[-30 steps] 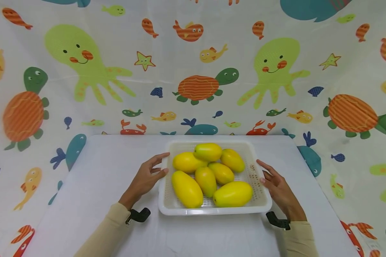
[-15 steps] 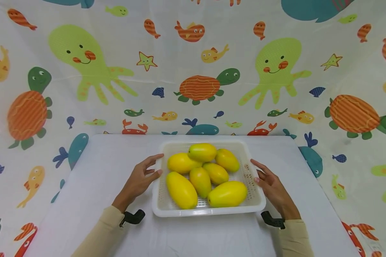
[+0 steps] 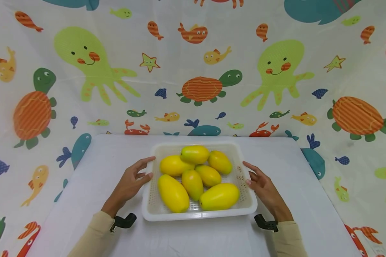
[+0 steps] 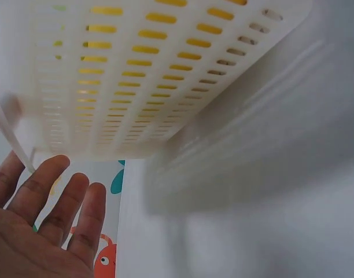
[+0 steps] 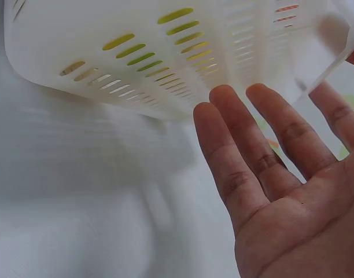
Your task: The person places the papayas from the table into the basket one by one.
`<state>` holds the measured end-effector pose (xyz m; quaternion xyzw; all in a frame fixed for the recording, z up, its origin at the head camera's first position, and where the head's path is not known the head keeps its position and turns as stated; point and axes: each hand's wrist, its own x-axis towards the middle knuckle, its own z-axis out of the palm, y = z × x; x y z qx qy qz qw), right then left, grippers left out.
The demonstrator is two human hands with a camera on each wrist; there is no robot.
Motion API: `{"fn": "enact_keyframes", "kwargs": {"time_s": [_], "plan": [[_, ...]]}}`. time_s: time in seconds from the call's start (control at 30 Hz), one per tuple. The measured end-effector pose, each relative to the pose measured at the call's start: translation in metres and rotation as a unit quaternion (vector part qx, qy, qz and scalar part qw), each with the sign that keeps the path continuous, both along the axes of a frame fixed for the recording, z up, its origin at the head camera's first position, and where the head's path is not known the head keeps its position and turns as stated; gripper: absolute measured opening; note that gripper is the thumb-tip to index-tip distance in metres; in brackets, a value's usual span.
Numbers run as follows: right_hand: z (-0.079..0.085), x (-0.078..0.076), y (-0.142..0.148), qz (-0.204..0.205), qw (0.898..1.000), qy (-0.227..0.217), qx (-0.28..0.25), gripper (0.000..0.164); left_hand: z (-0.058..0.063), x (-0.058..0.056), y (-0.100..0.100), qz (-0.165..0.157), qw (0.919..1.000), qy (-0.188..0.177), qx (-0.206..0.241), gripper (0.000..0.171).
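Note:
A white plastic basket (image 3: 199,215) with slotted walls holds several yellow mangoes (image 3: 220,197), some tinged green. My left hand (image 3: 126,185) grips its left rim, thumb on the edge. On the opposite side, my right hand (image 3: 266,189) holds the right rim in the same way. The left wrist view shows fingers (image 4: 87,217) reaching under the rim beside the slotted basket wall (image 4: 125,81). In the right wrist view, fingers (image 5: 235,156) extend along the outside of the basket (image 5: 61,35). Yellow fruit shows through the slots. A shadow lies on the cloth below the basket.
The basket is over a table covered with white cloth (image 3: 193,239). Behind and around the table hangs a curtain (image 3: 167,78) printed with sea animals. Each wrist carries a black camera mount (image 3: 125,221).
Both hands and the basket have moved left and slightly nearer to me. The mangoes keep their places in the basket, and the grip looks the same.

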<state>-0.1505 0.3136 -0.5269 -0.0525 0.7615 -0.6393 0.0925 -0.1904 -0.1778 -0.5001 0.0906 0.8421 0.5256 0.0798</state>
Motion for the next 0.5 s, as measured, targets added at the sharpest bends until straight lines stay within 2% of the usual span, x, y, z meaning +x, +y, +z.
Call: {"fn": "enact_keyframes", "kwargs": {"time_s": [0.2, 0.5], "plan": [[0.002, 0.008, -0.007, -0.002, 1.0, 0.01, 0.01, 0.066, 0.002, 0.003, -0.006, -0.005, 1.0, -0.002, 0.003, 0.059], [0.007, 0.02, -0.01, -0.006, 0.999, 0.017, 0.044, 0.066, 0.006, 0.007, -0.01, -0.015, 0.9996, -0.024, 0.005, 0.058]]}}
